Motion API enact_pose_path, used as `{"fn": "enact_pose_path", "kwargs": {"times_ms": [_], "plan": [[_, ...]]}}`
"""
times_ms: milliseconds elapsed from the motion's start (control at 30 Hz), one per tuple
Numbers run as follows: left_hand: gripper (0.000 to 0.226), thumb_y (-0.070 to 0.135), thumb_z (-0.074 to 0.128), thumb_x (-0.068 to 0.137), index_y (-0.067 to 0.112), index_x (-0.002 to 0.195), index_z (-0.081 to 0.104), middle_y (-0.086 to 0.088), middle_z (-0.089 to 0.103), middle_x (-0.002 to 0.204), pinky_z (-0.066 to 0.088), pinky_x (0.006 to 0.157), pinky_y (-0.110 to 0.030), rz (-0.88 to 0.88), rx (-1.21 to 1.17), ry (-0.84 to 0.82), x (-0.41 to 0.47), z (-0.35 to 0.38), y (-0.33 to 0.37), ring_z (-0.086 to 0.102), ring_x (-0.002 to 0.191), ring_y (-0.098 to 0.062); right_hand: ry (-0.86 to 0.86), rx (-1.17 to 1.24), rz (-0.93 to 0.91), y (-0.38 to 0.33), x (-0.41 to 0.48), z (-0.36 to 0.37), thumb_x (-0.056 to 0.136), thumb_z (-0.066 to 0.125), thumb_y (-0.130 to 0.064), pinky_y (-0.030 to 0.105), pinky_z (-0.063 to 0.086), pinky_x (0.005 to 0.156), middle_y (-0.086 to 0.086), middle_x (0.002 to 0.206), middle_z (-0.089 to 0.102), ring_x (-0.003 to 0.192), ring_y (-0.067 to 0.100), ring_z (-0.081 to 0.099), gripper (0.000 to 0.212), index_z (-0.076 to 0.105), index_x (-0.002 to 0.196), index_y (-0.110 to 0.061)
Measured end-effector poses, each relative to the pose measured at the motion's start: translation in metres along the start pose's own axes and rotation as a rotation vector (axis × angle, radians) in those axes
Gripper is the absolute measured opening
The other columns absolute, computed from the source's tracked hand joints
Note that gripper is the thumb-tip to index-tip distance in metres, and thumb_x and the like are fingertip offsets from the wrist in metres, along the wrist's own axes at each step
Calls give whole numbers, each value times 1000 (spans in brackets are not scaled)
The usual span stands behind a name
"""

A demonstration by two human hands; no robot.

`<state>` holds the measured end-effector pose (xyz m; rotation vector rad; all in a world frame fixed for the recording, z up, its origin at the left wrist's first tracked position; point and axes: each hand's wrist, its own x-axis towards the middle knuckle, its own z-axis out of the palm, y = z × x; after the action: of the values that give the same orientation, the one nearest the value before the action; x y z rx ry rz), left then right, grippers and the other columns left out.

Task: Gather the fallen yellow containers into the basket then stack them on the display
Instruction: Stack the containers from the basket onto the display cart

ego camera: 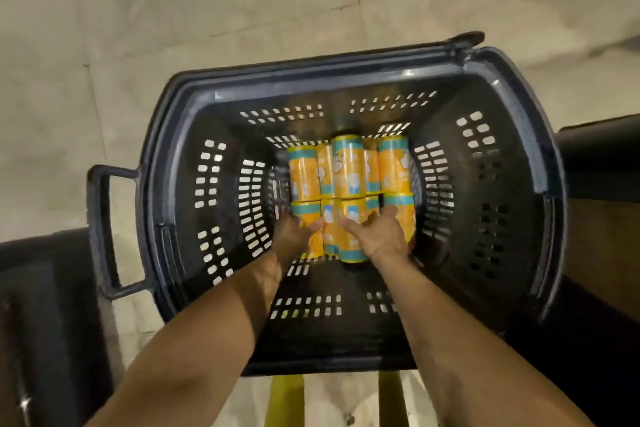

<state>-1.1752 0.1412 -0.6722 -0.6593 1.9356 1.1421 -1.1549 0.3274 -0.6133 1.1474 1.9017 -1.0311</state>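
Observation:
A dark plastic basket [485, 191] with slotted walls fills the middle of the view. Several yellow containers [349, 170] with teal bands lie on their sides on its floor, packed in two rows. Both my arms reach down into the basket. My left hand [294, 236] rests on the near-row containers at the left, fingers curled over one. My right hand [379, 236] lies over the near-row containers at the right, fingers spread across them. Whether either hand has lifted a container cannot be told.
The basket stands on a pale tiled floor [173, 28], its handle [104, 232] sticking out to the left. Dark display surfaces flank it at the left [41, 305] and the right [602, 156]. Yellow-green legs [284, 399] show below the basket's near rim.

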Motion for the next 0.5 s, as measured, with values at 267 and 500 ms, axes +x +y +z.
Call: {"fn": "enact_pose_path", "kwargs": {"times_ms": [267, 500], "plan": [[68, 54, 90, 69, 16, 122, 70, 4, 78, 111, 60, 95, -47, 86, 109, 19, 58, 11, -60, 75, 101, -13, -7, -146, -44, 5, 23, 26, 76, 85, -54, 47, 48, 101, 17, 140, 51, 129, 38, 52, 92, 39, 140, -5], [83, 69, 81, 58, 16, 120, 65, 1, 76, 107, 58, 96, -44, -19, 206, 13, 45, 1, -28, 73, 99, -21, -143, 15, -84, 10, 26, 3, 70, 87, -48, 40, 52, 95, 3, 122, 64, 112, 27, 62, 75, 54, 129, -16]]}}
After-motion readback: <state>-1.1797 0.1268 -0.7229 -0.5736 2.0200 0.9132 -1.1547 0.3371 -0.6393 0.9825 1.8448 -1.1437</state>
